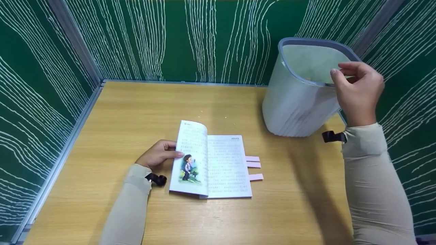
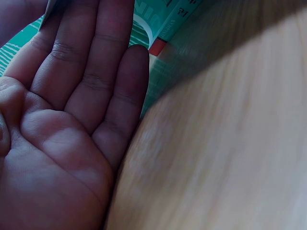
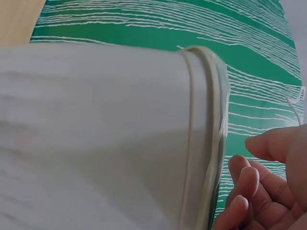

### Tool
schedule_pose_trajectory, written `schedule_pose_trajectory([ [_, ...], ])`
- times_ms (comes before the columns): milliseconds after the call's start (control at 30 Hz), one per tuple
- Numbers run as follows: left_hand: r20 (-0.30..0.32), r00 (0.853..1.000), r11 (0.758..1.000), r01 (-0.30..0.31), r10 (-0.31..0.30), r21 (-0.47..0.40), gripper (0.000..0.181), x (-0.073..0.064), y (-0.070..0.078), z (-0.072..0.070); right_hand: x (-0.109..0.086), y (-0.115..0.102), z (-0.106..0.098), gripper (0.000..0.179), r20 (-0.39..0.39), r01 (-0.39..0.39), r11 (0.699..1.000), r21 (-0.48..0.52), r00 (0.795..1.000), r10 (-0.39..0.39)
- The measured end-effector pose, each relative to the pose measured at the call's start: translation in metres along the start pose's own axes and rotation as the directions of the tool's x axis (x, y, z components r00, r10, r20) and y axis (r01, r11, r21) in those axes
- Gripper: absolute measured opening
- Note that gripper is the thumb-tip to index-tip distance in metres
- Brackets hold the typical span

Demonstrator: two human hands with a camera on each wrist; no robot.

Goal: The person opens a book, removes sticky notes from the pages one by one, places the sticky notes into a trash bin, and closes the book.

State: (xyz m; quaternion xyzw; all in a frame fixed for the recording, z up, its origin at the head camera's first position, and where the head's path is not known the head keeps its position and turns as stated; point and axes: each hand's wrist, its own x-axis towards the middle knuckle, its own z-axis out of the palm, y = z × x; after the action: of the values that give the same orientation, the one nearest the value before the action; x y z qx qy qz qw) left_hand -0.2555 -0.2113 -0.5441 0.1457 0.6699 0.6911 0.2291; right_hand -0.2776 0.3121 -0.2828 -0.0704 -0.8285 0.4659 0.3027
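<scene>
An open book (image 1: 226, 166) lies on the table, its left pages raised and curving up from the spine, with a coloured drawing of a figure on them. My left hand (image 1: 156, 154) holds these pages at their outer edge, thumb on the page and fingers behind. In the left wrist view the fingers (image 2: 93, 81) stretch behind the book, beside its green cover (image 2: 165, 21). Over the near right rim of a tall white bin (image 1: 296, 102) hovers my right hand (image 1: 362, 88). Its thumb and loosely bent fingers stand apart in the right wrist view, with nothing between them.
Pink paper tabs (image 1: 253, 159) stick out from the book's right edge. A few tiny white scraps (image 1: 225, 117) lie on the wooden table (image 1: 136, 109) behind the book. Green panels (image 1: 177, 41) with white lines enclose the back and sides; the bin stands at the back right.
</scene>
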Motion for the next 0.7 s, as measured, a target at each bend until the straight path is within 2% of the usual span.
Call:
schedule_pose_trajectory([
  [133,0.016,1.000,1.000,-0.006,0.006,-0.018,0.031,0.000,0.000,0.001,-0.020,-0.010,0.008,0.026,-0.033,0.092,0.994,0.056,0.995,-0.090],
  [267,0.012,1.000,1.000,-0.008,0.008,0.006,0.032,0.001,0.001,0.001,-0.049,-0.013,0.021,0.019,-0.049,0.225,0.967,0.123,0.974,-0.220],
  [333,0.008,1.000,1.000,-0.006,0.006,0.012,0.032,0.001,0.001,0.001,-0.063,-0.009,0.028,0.018,-0.030,0.255,0.955,0.152,0.967,-0.254],
  [400,0.007,1.000,1.000,-0.002,0.002,0.010,0.033,0.001,0.000,0.000,-0.075,-0.003,0.035,0.018,0.004,0.252,0.951,0.180,0.966,-0.257],
  [533,0.000,1.000,1.000,0.001,-0.001,0.018,0.034,0.001,0.000,-0.001,-0.096,0.013,0.053,0.015,0.104,0.199,0.953,0.227,0.968,-0.227],
  [700,-0.014,1.000,0.999,0.013,-0.012,0.044,0.035,-0.001,0.001,-0.002,-0.126,0.036,0.080,0.010,0.255,0.117,0.954,0.276,0.948,-0.190],
])
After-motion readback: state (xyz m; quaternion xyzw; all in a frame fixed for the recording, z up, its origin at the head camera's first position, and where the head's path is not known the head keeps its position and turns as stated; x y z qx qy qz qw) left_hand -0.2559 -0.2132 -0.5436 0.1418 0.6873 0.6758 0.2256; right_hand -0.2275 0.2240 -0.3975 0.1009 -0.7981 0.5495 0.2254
